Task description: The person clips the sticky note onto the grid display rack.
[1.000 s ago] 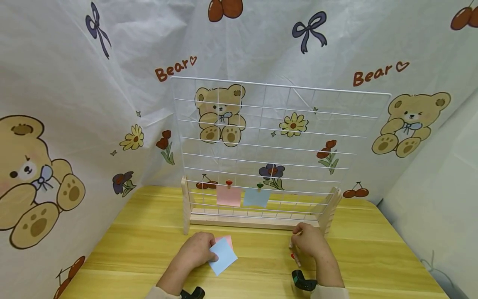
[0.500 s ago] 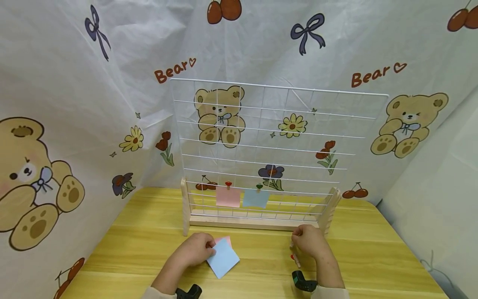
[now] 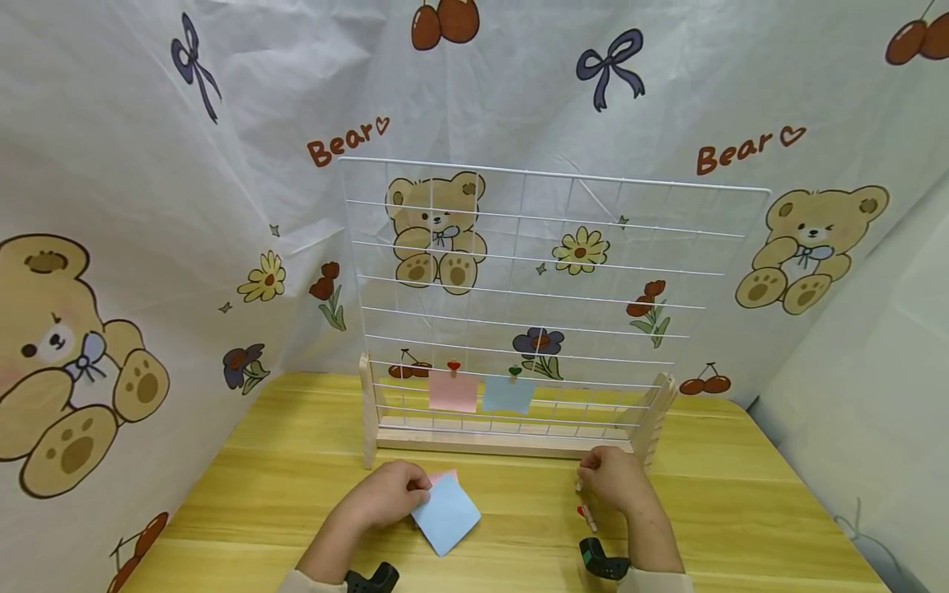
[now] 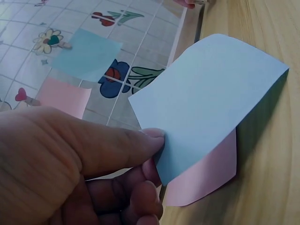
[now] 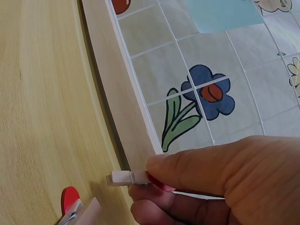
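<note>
My left hand pinches a square blue paper note between thumb and fingers, low over the table. Part of a pink paper note shows beneath the blue one; whether the fingers grip it too, I cannot tell. At the right, my other hand pinches a small wooden clothespin whose red end is mostly covered by the thumb. A second clothespin with a red heart lies on the table beside that hand.
A white wire grid stands upright in a wooden base behind the hands. Clipped low on it are a pink note and a blue note. A printed cloth hangs behind.
The blue note has shifted slightly right and toward me in the left hand, and that hand has edged left. The right hand stays nearly still, with less of its clothespin showing.
</note>
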A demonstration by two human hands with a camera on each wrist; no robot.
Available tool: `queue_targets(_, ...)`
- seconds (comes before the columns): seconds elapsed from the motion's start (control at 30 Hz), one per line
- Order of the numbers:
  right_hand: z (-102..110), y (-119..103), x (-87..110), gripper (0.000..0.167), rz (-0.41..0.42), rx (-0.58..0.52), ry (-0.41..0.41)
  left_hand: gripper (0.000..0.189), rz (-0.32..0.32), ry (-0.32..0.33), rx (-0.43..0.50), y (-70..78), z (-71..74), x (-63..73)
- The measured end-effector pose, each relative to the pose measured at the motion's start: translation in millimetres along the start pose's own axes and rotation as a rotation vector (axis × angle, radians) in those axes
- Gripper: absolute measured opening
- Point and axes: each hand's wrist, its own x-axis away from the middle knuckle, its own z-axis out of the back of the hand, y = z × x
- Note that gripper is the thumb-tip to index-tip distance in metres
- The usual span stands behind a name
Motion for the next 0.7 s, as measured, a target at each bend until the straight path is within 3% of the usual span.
queue_targets(0.7,-2.8,-5.4,-1.3,0.011,0.018,0.01,0.016,0.005,-0.042,0.026,0.091,3.2,-0.9,-0.3)
